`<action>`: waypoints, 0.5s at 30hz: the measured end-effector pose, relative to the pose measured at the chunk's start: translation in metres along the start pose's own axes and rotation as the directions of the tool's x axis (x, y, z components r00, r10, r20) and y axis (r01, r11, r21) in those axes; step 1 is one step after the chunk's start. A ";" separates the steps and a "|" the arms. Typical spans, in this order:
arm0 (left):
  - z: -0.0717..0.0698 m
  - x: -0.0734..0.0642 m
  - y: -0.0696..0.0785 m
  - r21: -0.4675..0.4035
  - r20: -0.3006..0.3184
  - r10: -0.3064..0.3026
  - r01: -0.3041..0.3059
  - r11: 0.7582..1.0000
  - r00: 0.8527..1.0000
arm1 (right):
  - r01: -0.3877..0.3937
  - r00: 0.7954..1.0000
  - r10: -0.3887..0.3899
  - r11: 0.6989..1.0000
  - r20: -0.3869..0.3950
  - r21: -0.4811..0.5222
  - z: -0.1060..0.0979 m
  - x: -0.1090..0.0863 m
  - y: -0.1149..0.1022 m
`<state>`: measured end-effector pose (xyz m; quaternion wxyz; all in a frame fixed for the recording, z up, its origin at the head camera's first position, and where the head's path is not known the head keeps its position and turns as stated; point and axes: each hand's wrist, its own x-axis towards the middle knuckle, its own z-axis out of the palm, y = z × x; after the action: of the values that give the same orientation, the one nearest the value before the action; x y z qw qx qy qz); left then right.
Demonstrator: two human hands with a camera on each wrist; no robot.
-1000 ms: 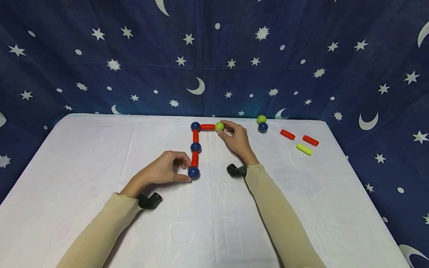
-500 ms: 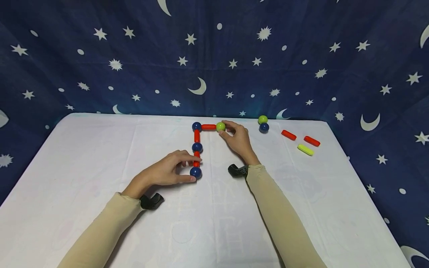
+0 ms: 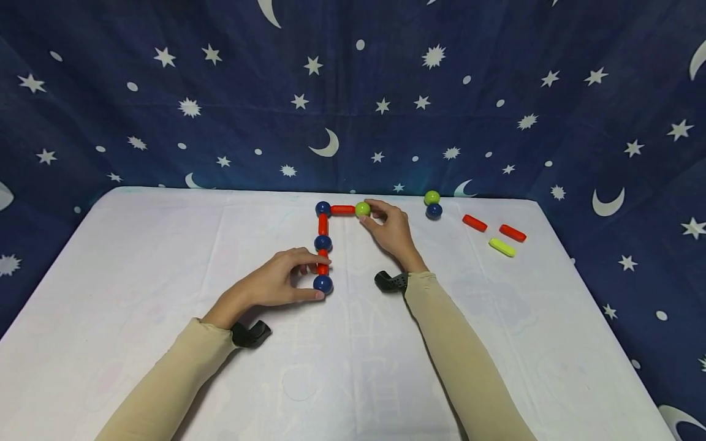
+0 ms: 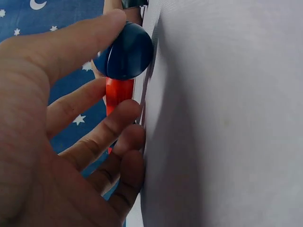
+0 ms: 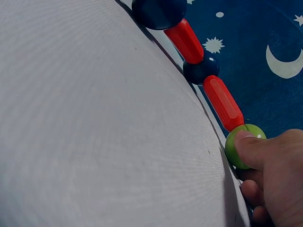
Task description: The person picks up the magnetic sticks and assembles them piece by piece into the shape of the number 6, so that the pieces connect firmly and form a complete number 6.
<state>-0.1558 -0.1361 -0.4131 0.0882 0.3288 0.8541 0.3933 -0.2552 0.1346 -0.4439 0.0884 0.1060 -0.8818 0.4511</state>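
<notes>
A joined chain of balls and red rods lies on the white table in an upside-down L. My left hand [image 3: 276, 278] is at its near end, thumb on the near blue ball [image 3: 323, 283] and index finger across the lower red rod [image 3: 323, 268]. The left wrist view shows that thumb pressed on the blue ball [image 4: 130, 52]. Up the line follow a middle blue ball [image 3: 323, 243], another red rod [image 3: 323, 224] and a corner blue ball [image 3: 323, 209]. A red rod [image 3: 343, 209] runs right to a green ball [image 3: 361, 209], which my right hand [image 3: 393, 231] pinches.
At the back right, a loose green ball [image 3: 432, 197] stands behind a blue ball [image 3: 434, 211]. Farther right lie two red rods, one nearer [image 3: 474, 223] and one outer rod [image 3: 513, 233], plus a yellow-green rod [image 3: 502, 247]. A star-patterned curtain [image 3: 353, 92] hangs behind the table.
My left hand has shifted slightly right, and its index finger has come across the lower red rod. My right hand stays at the green ball; the chain looks the same.
</notes>
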 end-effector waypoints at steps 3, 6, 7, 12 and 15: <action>-0.002 -0.001 -0.002 -0.024 -0.026 -0.012 0.012 1.000 1.000 | 0.000 1.000 0.000 1.000 -0.001 -0.002 0.001 0.000 0.000; -0.005 0.001 -0.004 -0.055 -0.106 -0.030 0.025 0.998 0.994 | 0.004 1.000 -0.004 1.000 -0.003 -0.004 0.001 0.000 0.001; -0.006 0.002 -0.005 -0.064 -0.139 -0.038 0.029 0.998 0.990 | 0.003 1.000 -0.003 1.000 -0.003 -0.006 0.001 0.000 0.001; -0.007 0.015 -0.011 -0.127 -0.275 -0.128 0.096 0.987 0.953 | 0.001 1.000 -0.001 1.000 -0.002 -0.011 0.001 0.000 0.001; -0.007 0.025 -0.012 -0.181 -0.295 -0.196 0.147 0.972 0.935 | 0.012 1.000 -0.012 1.000 -0.006 -0.007 0.001 0.001 0.001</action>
<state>-0.1840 -0.1310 -0.4143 0.0121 0.1787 0.8493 0.4966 -0.2561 0.1346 -0.4450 0.0943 0.1097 -0.8823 0.4479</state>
